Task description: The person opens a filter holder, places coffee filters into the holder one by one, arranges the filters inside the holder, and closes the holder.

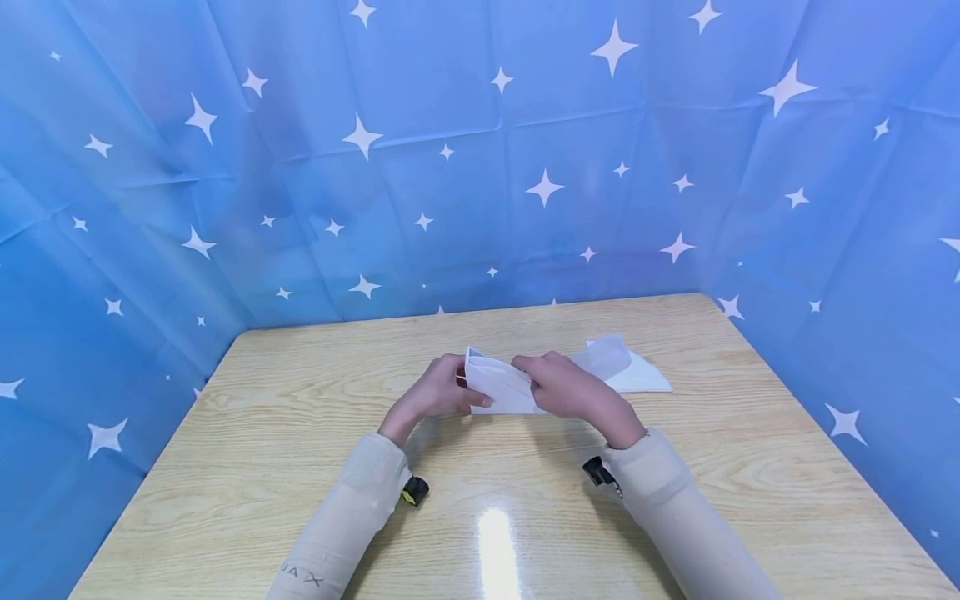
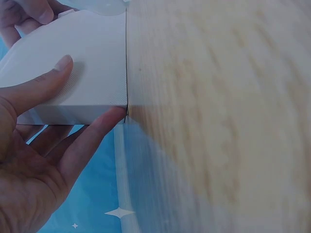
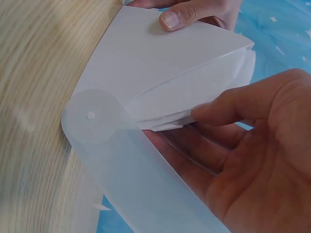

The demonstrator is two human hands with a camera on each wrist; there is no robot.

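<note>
A flat white case [image 1: 497, 387] with a slanted open side stands near the middle of the table. My left hand [image 1: 441, 388] holds its left end, thumb on the broad face and fingers along the narrow edge in the left wrist view. Thin white paper sheets [image 3: 182, 90] show in the opening. With thumb and fingers, my right hand [image 3: 257, 141] pinches the edge of these sheets. A long translucent strip [image 3: 131, 160] with a rounded end lies over the case's lower corner in the right wrist view.
A white wedge-shaped stack [image 1: 641, 377] lies on the wooden table [image 1: 262, 467] to the right of my right hand, partly behind the translucent strip. A blue star-patterned cloth [image 1: 450, 100] hangs behind the table and on both sides.
</note>
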